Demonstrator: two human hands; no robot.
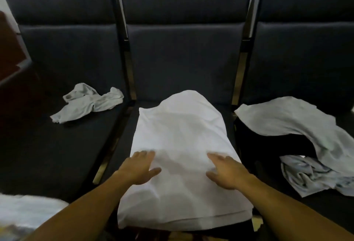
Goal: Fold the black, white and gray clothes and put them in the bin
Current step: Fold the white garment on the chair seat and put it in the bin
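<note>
Both hands lie flat with straight fingers, left hand [138,168] and right hand [226,173], on the white garment [182,145] spread over the middle seat [182,64], probably smoothing it before folding; no bin is visible.

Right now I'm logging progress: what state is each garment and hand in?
white garment: spread flat on middle seat, partly folded
left hand: flat on it
right hand: flat on it
small gray garment: crumpled, left seat
gray clothes: unfolded heap, right seat

pale cloth [28,212]: blurred, cut off bottom-left | gray garment [325,145]: cut right
</note>
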